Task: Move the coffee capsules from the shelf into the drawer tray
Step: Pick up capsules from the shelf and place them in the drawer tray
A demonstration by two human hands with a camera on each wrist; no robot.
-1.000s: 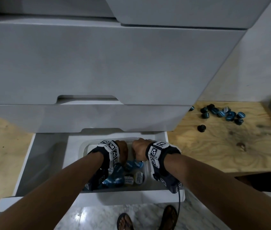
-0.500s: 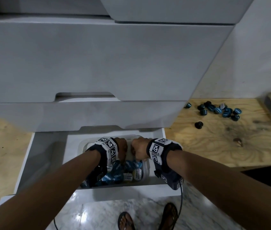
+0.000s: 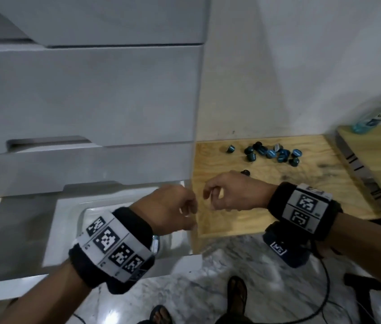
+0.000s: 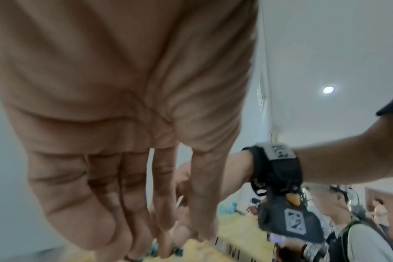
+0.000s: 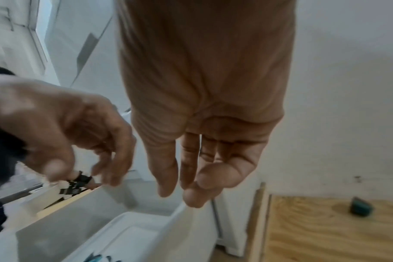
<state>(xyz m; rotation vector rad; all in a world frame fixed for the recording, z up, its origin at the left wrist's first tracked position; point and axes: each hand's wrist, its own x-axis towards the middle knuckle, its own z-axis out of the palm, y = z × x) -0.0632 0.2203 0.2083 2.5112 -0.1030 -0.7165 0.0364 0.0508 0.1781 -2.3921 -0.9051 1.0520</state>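
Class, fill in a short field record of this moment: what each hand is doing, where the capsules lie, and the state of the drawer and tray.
Left hand: empty, fingers relaxed, above the right edge of the drawer
Right hand: empty, fingers loosely curled, over the wooden shelf's near left part
Blue and dark coffee capsules: a loose cluster lies on the pale plywood shelf; one dark capsule lies apart, nearer the right hand
White drawer: pulled open
Clear plastic tray: inside the drawer, contents mostly hidden by the left wrist
Task state: capsules remain on the shelf

Workroom (white drawers (image 3: 86, 94), plywood shelf (image 3: 278, 195))
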